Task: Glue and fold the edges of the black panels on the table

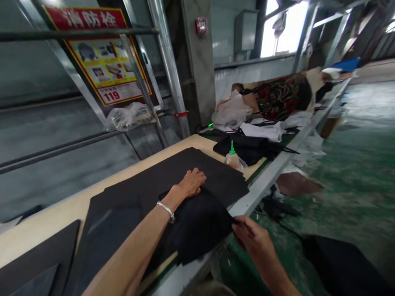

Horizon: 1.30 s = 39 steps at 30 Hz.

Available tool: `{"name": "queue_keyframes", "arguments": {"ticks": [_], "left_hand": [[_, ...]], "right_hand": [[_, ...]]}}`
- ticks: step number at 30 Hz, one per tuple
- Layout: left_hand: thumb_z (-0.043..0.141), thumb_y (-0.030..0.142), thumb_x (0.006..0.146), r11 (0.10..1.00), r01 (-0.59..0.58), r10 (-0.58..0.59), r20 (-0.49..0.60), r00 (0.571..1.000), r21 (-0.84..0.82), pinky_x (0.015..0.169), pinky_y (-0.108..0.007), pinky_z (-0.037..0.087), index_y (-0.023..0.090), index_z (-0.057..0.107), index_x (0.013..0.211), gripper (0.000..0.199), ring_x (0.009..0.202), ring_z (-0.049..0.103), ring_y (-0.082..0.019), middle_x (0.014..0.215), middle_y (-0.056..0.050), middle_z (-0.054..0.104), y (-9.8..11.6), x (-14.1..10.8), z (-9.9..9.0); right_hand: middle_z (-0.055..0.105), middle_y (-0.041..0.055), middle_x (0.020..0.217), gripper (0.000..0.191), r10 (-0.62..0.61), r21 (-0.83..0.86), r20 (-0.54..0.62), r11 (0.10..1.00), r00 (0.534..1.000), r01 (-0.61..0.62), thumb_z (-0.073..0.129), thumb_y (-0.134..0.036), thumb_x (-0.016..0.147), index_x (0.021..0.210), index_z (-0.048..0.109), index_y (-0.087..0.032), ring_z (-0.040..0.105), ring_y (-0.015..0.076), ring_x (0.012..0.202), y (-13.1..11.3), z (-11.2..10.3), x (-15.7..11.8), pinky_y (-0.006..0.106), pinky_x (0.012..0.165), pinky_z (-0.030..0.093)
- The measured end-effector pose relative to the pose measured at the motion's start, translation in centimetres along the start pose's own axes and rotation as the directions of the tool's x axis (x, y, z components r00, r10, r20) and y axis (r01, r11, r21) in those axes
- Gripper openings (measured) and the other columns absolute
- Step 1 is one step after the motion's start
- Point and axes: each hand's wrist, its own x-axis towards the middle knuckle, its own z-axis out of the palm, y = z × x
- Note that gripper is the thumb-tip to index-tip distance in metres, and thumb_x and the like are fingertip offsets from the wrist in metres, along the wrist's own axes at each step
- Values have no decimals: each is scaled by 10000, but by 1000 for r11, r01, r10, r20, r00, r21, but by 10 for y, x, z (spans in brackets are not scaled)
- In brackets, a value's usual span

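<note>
A limp black cloth piece (200,224) lies over dark flat sheets (173,164) on the workbench, and its near edge hangs past the metal rim. My left hand (191,183), with a silver bangle at the wrist, rests at the far edge of the cloth. Its fingers are curled together against the fabric, and their tips are hidden. At the right corner of the cloth, my right hand (251,232) pinches the edge between thumb and fingers, just outside the bench rim.
Beyond the sheets stands a glue bottle (233,158) with a green nozzle. Black fabric (253,147), white cloth (262,130) and plastic wrap lie farther along the bench. A metal rail (262,185) edges it. Metal tubing (173,65) rises on the left; dark material (345,263) is at lower right.
</note>
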Motion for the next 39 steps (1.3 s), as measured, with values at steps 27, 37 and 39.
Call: {"name": "queue_keyframes", "arguments": {"ticks": [27, 37, 39], "left_hand": [[524, 109, 809, 955, 77, -278, -779, 561, -286, 814, -313, 489, 197, 596, 959, 189, 830, 617, -192, 815, -23, 623, -83, -8, -147], [430, 139, 783, 889, 65, -375, -639, 672, -453, 742, -276, 458, 173, 567, 859, 160, 719, 549, -147, 812, -22, 610, -102, -39, 15], [417, 133, 781, 889, 79, -369, -603, 707, -452, 771, -293, 454, 172, 561, 859, 168, 751, 543, -159, 846, -36, 610, -99, -44, 43]], "right_hand": [[671, 65, 924, 112, -974, -616, 37, 155, 225, 772, 578, -170, 907, 956, 679, -164, 629, 179, 873, -196, -16, 74, 313, 797, 509], [667, 93, 969, 244, -700, -461, 567, 168, 435, 872, 433, -160, 972, 992, 675, -176, 597, 199, 915, -54, 32, 100, 359, 858, 496], [667, 93, 974, 255, -657, -453, 613, 161, 437, 877, 434, -163, 977, 969, 689, -176, 591, 197, 916, -31, 37, 102, 351, 859, 482]]}}
